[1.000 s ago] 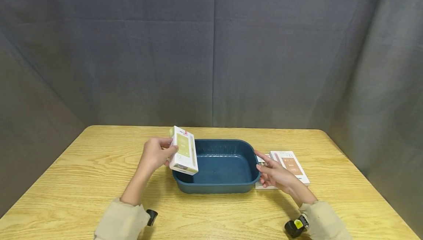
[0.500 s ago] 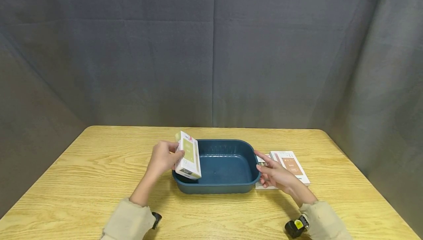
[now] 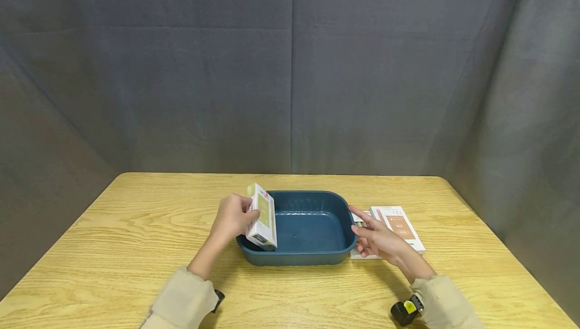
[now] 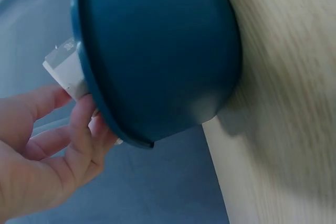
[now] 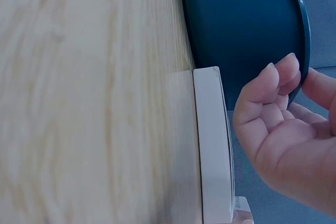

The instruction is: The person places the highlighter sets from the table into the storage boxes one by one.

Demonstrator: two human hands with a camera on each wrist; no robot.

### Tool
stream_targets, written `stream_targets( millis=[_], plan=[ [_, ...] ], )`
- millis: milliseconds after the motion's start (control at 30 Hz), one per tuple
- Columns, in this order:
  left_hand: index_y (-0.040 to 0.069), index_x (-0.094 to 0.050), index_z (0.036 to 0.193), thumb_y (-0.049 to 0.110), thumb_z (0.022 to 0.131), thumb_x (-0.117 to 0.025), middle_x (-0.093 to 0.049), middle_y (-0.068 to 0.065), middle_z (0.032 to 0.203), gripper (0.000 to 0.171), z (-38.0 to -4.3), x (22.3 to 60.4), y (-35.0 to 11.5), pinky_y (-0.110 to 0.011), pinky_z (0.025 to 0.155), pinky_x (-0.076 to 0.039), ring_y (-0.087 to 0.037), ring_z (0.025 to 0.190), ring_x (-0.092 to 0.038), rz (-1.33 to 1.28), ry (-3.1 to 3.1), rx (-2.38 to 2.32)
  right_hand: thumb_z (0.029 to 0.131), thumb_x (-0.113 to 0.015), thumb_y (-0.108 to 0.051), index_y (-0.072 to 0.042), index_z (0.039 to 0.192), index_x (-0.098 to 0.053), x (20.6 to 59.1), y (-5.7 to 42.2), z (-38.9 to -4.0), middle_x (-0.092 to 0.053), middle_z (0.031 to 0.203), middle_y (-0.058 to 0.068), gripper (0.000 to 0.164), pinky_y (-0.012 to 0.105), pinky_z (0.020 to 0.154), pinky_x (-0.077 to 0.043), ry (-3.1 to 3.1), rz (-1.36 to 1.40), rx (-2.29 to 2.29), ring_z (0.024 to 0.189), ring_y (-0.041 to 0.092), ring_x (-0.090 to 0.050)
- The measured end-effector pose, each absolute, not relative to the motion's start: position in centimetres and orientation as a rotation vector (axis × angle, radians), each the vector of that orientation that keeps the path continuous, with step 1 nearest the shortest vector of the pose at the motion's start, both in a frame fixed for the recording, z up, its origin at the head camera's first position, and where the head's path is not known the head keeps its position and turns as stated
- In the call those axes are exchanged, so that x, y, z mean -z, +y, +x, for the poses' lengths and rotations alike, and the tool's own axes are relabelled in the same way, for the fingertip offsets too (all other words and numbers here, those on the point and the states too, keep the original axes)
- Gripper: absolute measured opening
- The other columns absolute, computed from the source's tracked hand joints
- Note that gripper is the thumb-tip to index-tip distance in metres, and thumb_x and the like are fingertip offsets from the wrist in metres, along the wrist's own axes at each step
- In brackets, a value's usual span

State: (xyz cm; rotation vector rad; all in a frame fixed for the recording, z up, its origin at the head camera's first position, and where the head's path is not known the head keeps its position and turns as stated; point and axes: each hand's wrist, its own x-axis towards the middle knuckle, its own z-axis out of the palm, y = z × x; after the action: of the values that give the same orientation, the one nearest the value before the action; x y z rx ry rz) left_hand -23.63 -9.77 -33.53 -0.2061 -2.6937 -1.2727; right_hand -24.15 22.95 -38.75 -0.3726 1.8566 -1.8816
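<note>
A white carton with a yellow-green label (image 3: 264, 213) leans at a tilt inside the left end of a dark blue plastic tub (image 3: 312, 257). My left hand (image 3: 232, 215) pinches its left edge, thumb on the printed face. In the left wrist view the carton's pale end (image 4: 68, 72) sticks up past the tub's rim, and the rest is hidden behind the wall. My right hand (image 3: 378, 240) grips the tub's right rim. In the right wrist view its fingers (image 5: 262, 90) curl against the outer wall, with the rim between them and another digit.
Right of the tub lies a white carton with an orange-brown label (image 3: 400, 227). Beside it another white box (image 3: 354, 255) sits against the tub, partly hidden under my right hand. A wooden table (image 3: 158, 218) bears everything; a grey curtain (image 3: 290, 92) hangs behind.
My left hand has moved right and down, carrying the yellow-green labelled carton lower into the tub's left end. My right hand and the tub have stayed put.
</note>
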Motion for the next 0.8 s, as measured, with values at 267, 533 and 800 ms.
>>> stream_targets(
  millis=[267, 533, 800],
  plan=[
    [-0.005, -0.066, 0.083, 0.003, 0.079, -0.063, -0.060, -0.009, 0.064, 0.009, -23.7, 34.3, -9.1, -0.021, 0.038, -0.041, -0.013, 0.051, -0.058, -0.234, -2.715, 1.228, 0.096, -0.042, -0.014, -0.008, 0.144, 0.000, 38.7, 22.9, -24.2, -0.046, 0.070, 0.000, 0.064, 0.022, 0.053, -0.044, 1.839, -0.394, 1.890, 0.057, 0.009, -0.051],
    [-0.002, -0.064, 0.073, 0.004, 0.080, -0.062, -0.060, -0.007, 0.062, 0.009, -23.9, 34.7, -8.7, -0.018, 0.037, -0.034, -0.011, 0.049, -0.055, -0.243, -2.744, 1.180, 0.096, -0.043, -0.015, -0.009, 0.144, 0.000, 38.6, 23.0, -24.2, -0.045, 0.070, -0.001, 0.065, 0.023, 0.053, -0.044, 1.846, -0.384, 1.883, 0.056, 0.009, -0.052],
    [0.001, -0.057, 0.061, 0.003, 0.079, -0.059, -0.055, -0.003, 0.054, 0.019, -23.9, 35.0, -8.6, -0.017, 0.036, -0.027, -0.007, 0.043, -0.048, -0.239, -2.742, 1.155, 0.096, -0.042, -0.014, -0.008, 0.144, 0.001, 38.6, 22.9, -24.2, -0.045, 0.070, 0.000, 0.065, 0.022, 0.053, -0.044, 1.835, -0.401, 1.891, 0.056, 0.009, -0.052]
  ],
)
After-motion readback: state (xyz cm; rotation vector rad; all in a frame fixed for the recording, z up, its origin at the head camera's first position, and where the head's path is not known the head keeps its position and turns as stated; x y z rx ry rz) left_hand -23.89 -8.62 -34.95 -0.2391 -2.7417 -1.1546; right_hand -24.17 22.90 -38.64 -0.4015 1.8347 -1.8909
